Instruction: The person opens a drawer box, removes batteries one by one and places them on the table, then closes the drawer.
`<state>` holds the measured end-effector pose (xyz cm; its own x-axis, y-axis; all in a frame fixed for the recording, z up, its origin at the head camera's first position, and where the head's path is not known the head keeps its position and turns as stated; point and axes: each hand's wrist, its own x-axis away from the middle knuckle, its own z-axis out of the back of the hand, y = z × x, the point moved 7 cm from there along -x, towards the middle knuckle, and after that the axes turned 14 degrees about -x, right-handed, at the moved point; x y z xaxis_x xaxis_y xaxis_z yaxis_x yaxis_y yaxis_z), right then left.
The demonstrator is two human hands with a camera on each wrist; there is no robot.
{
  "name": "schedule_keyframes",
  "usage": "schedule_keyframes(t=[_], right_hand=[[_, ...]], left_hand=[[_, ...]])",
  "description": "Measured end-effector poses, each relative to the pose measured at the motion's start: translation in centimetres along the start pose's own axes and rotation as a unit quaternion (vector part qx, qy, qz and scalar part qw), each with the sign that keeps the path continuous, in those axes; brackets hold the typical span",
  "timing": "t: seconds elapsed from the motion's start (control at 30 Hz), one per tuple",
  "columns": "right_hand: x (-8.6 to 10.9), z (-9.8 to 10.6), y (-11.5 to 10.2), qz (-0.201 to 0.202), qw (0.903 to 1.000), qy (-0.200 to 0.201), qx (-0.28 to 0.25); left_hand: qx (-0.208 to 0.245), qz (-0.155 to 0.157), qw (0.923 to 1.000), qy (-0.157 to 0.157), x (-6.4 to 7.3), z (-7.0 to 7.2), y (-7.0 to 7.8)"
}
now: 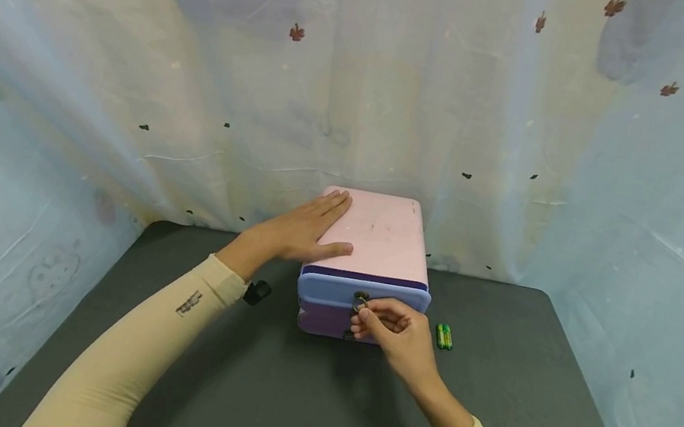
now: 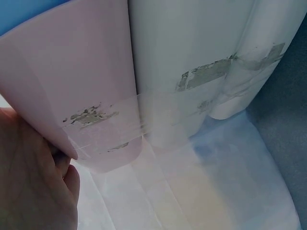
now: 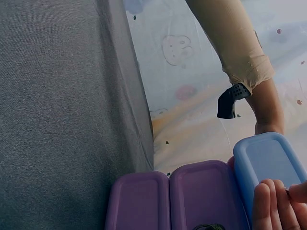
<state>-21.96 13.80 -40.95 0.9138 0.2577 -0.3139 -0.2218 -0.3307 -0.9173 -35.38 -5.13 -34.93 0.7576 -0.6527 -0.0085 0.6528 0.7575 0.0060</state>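
Note:
A small drawer cabinet (image 1: 380, 232) with a pink top stands on the table, its blue upper drawer (image 1: 328, 290) facing me above purple drawers (image 1: 323, 320). My left hand (image 1: 305, 228) rests on the top near its left edge, fingers straight and thumb spread. In the left wrist view that hand (image 2: 38, 177) lies at the cabinet's pink edge. At the blue drawer front, my right hand (image 1: 396, 332) pinches a small dark ring pull (image 1: 360, 299) between thumb and fingers. The right wrist view shows these fingers (image 3: 276, 203) before the blue front, most of the pull hidden.
Green batteries (image 1: 444, 336) lie on the dark grey table (image 1: 308, 406), just right of the cabinet. A pale patterned curtain (image 1: 376, 97) hangs behind the table and along both sides. Another dark pull (image 3: 209, 227) is on the middle drawer front.

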Motion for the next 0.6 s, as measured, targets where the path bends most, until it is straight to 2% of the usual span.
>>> schedule_keyframes(t=[0.6], right_hand=[[-1.3,0.4,0.4,0.019,0.9998,0.005,0.007]], left_hand=[[0.002,-0.007,1.0000,0.002,0.0,0.1,-0.1]])
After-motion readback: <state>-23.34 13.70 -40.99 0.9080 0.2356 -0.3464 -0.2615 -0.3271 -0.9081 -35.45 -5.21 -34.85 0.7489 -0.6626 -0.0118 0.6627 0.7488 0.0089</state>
